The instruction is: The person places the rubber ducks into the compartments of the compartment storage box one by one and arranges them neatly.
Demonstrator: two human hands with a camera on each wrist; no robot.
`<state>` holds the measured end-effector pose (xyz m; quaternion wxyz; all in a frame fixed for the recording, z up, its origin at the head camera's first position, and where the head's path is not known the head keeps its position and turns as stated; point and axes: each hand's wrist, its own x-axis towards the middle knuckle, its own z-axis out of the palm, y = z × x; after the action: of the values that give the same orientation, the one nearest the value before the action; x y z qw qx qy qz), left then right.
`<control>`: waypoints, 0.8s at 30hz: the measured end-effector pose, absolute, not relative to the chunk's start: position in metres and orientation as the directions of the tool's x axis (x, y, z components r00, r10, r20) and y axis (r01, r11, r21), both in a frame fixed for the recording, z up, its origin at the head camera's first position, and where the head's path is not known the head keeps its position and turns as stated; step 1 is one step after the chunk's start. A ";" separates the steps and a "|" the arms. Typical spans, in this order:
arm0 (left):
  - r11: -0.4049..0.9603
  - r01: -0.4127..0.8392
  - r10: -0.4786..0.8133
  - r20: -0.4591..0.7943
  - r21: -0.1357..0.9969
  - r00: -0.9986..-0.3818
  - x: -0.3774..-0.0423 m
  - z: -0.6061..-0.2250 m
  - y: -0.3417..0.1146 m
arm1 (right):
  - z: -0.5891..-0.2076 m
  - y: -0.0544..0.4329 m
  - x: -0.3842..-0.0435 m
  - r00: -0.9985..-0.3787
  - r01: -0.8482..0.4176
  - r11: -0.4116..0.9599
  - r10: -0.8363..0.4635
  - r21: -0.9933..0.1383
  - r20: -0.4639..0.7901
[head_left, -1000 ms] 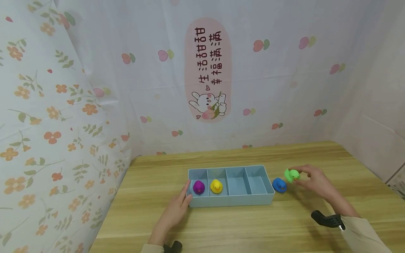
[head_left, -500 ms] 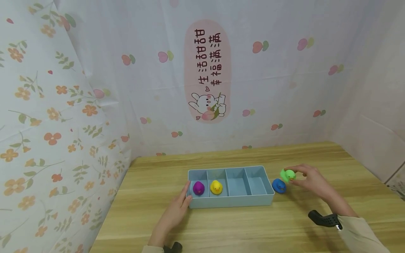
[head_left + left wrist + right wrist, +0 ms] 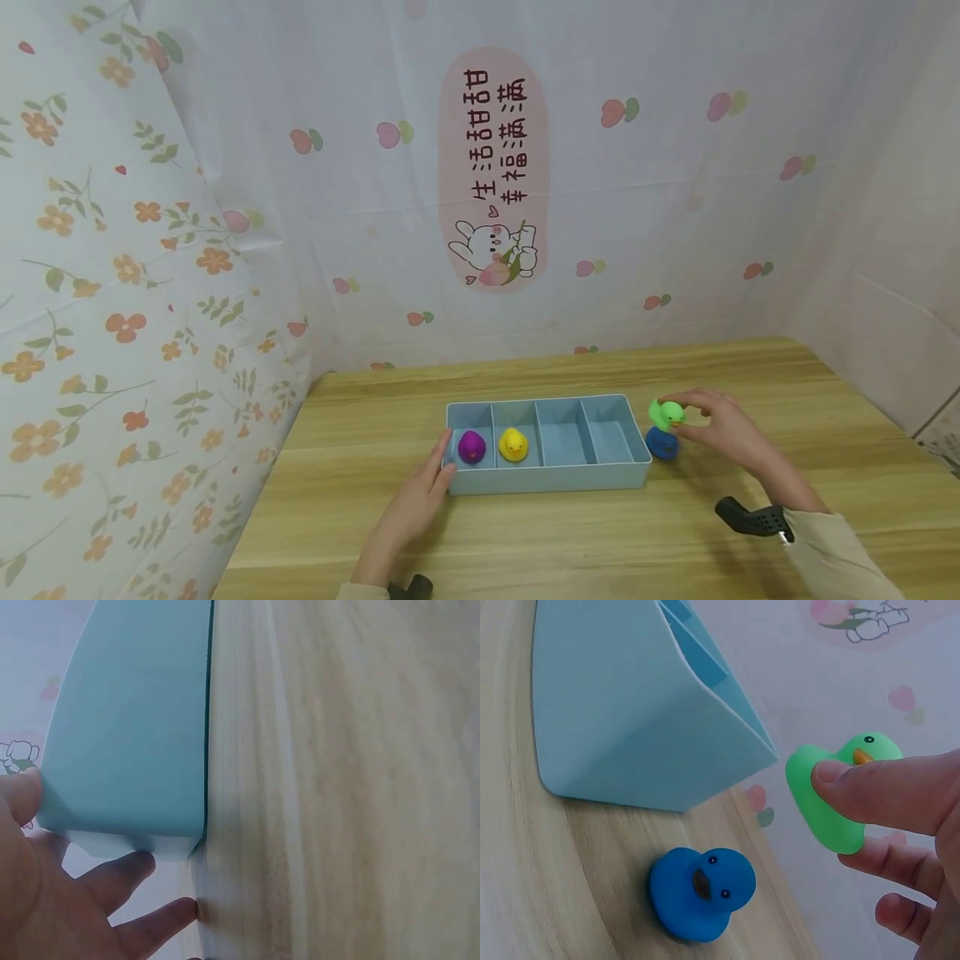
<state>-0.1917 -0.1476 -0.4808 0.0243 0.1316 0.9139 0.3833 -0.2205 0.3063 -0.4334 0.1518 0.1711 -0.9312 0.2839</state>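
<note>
My right hand (image 3: 726, 425) pinches a light green rubber duck (image 3: 829, 799) between thumb and fingers, holding it up off the table close to the box's right end. Below it a blue rubber duck (image 3: 701, 892) sits on the wood beside that end. The pale blue box (image 3: 547, 478) is split into several compartments. In its leftmost one is a purple rubber duck (image 3: 472, 447), and a yellow rubber duck (image 3: 513, 445) sits in the neighbouring one. The two right compartments hold nothing. My left hand (image 3: 416, 496) rests against the box's left end, thumb at the near corner, fingers fairly straight.
A wood-grain table (image 3: 540, 550) lies under everything. White printed cloth (image 3: 360, 208) hangs behind it and along both sides. Each wrist carries a black mount (image 3: 753, 518) by a beige sleeve (image 3: 836, 550).
My right hand has carried the green duck leftward, from the blue duck's right side to above it, closer to the box. The left hand and the box stay put.
</note>
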 end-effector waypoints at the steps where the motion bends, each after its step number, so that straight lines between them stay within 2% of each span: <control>1: 0.671 0.220 0.260 0.053 0.708 -0.964 -0.191 -0.481 -0.148 | -0.433 0.305 -0.220 -0.895 -0.404 0.781 -0.232 -0.476 0.380; 24: 0.659 0.235 0.259 0.077 0.714 -0.963 -0.192 -0.481 -0.148 | -0.436 0.287 -0.231 -0.919 -0.384 0.729 -0.241 -0.567 0.313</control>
<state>-0.1922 -0.1476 -0.4813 0.0157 0.1355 0.9107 0.3899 -0.2307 0.2866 -0.4362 0.1094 0.1692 -0.9233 0.3268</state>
